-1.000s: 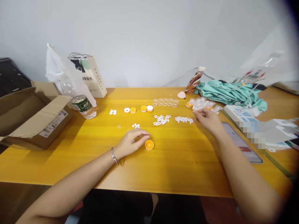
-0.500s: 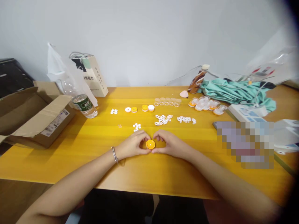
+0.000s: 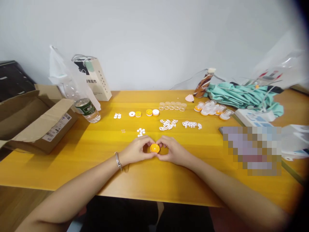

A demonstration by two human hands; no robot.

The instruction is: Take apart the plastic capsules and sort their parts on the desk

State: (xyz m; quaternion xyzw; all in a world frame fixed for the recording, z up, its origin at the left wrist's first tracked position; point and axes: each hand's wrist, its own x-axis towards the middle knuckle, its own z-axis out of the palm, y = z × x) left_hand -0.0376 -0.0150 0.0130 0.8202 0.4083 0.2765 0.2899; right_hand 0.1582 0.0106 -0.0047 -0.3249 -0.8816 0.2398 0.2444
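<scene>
Between left hand (image 3: 138, 149) and right hand (image 3: 174, 150), an orange disc (image 3: 154, 148) seems pinched.

The left hand (image 3: 138, 149) and right hand (image 3: 174, 150) curl around an orange cap (image 3: 154, 148), their fingertips meeting at its edge. Beyond the cap lie discs (image 3: 140, 132) slightly to its left, white cutouts (image 3: 166, 123) slightly to its right and clear cups (image 3: 172, 106) farther back. Well left of it sit a bottle (image 3: 87, 110) and a box (image 3: 45, 122); well right, a teal cloth (image 3: 241, 96).
</scene>
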